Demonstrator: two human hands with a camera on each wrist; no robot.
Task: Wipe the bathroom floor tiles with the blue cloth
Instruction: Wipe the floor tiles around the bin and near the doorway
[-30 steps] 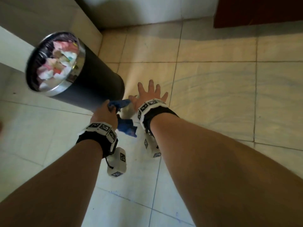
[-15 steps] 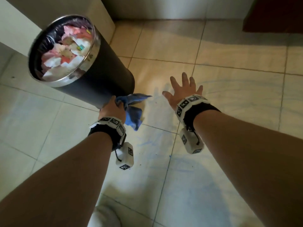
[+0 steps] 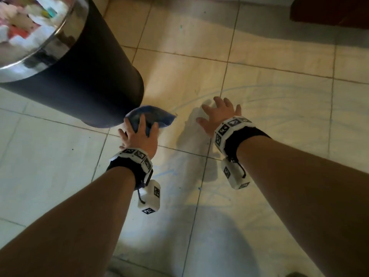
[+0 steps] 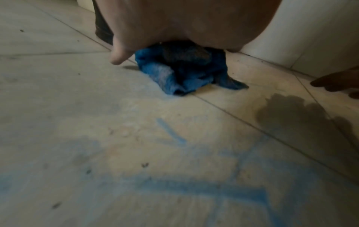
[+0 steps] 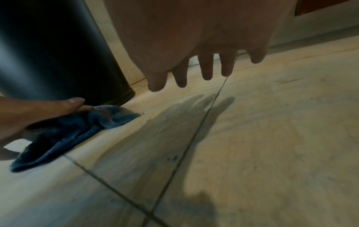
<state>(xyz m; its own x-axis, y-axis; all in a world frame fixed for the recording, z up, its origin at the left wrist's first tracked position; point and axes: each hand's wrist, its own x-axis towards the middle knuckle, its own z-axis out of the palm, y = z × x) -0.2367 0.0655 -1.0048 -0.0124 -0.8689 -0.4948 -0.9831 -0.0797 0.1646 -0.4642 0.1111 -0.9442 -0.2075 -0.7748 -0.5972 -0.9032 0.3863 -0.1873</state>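
Standing beside the blue cloth (image 3: 148, 116), a black bin (image 3: 83, 82) holds crumpled paper (image 3: 24, 23).

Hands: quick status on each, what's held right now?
Left hand: grips the blue cloth against the floor tiles.
Right hand: open, fingers spread, holding nothing.

Black cylindrical bin (image 3: 83, 80) with shiny metal rim at far left, filled with crumpled pink and white paper (image 3: 24, 23). Dark wooden door (image 3: 329, 11) at far right.

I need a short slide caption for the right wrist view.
Left hand holds the blue cloth on the floor tiles beside the black bin.
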